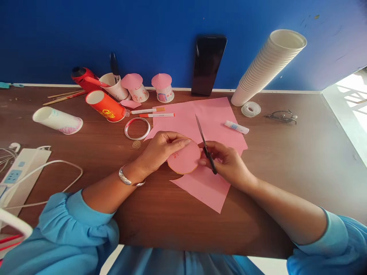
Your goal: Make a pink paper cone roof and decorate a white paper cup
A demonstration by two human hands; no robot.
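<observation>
Your left hand (pixel 160 149) pinches the pink disc (pixel 185 160) over the pink sheet (pixel 192 110), the disc's underside hidden. Your right hand (pixel 229 162) grips the scissors (pixel 211 162), partly covering them. The power strip (pixel 31 168) is cut off at left; counter (pixel 292 164) spreads wide toward the right.

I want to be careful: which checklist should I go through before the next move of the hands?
1. Left hand has hold of the pink disc: ok.
2. Right hand has hold of the scissors: ok.
3. Scissors' tip points away from the person: ok.
4. Blades apart from the left hand's fingers: ok.
5. Cap tight on the white tube: cannot tell.
</observation>
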